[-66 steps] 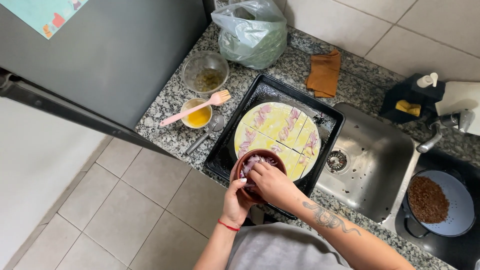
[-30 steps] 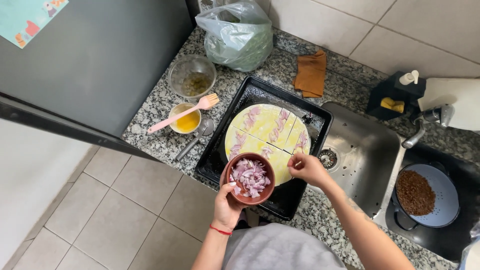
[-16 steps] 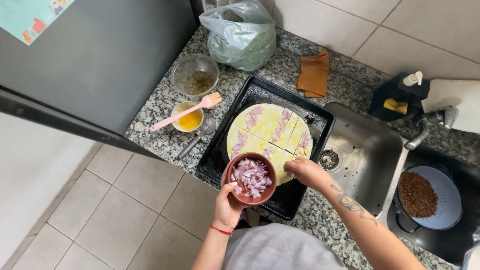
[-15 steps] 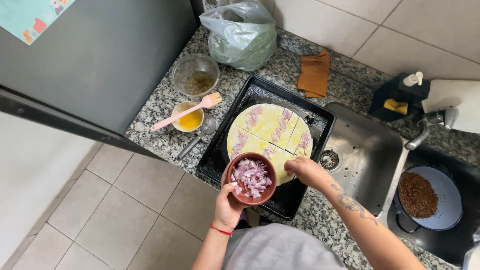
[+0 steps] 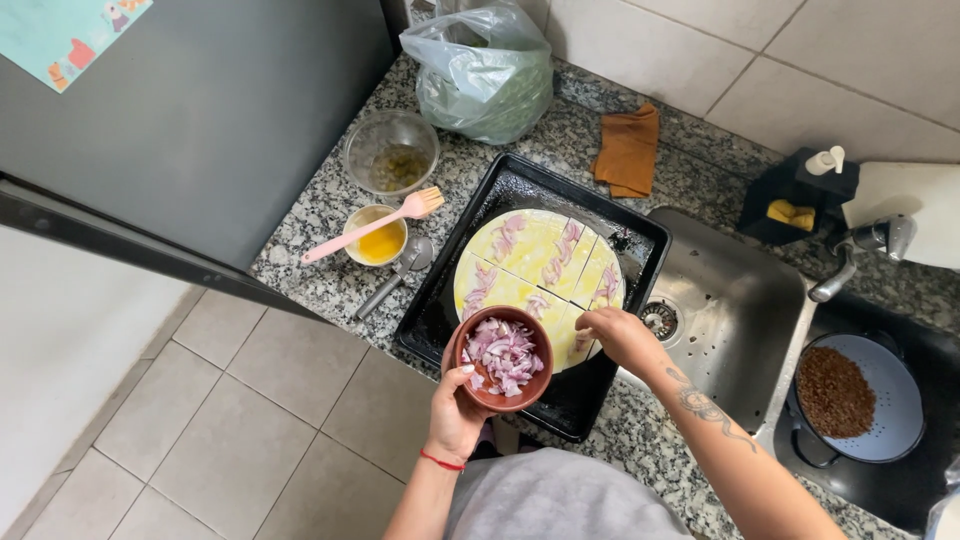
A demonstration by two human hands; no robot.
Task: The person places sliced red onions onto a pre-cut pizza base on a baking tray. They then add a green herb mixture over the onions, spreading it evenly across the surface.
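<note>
I see my left hand [image 5: 455, 415] gripping the brown bowl [image 5: 503, 358] of chopped red onion [image 5: 503, 355] at lower centre, held close over the black tray [image 5: 500, 190], probably to keep the reach short. My right hand [image 5: 620, 335] rests over the round yellow dough [image 5: 535, 270]; its fingers [image 5: 590, 322] look pinched, but what they hold is hidden from me. The tabletop [image 5: 320, 215] is granite.

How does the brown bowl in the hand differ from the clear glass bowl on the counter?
The brown bowl is opaque and heaped with chopped red onion; the glass bowl is see-through with only a greenish residue at its bottom. The brown bowl is held up by the left hand over the black baking tray; the glass bowl rests on the granite counter. Both are round and upright.
</note>
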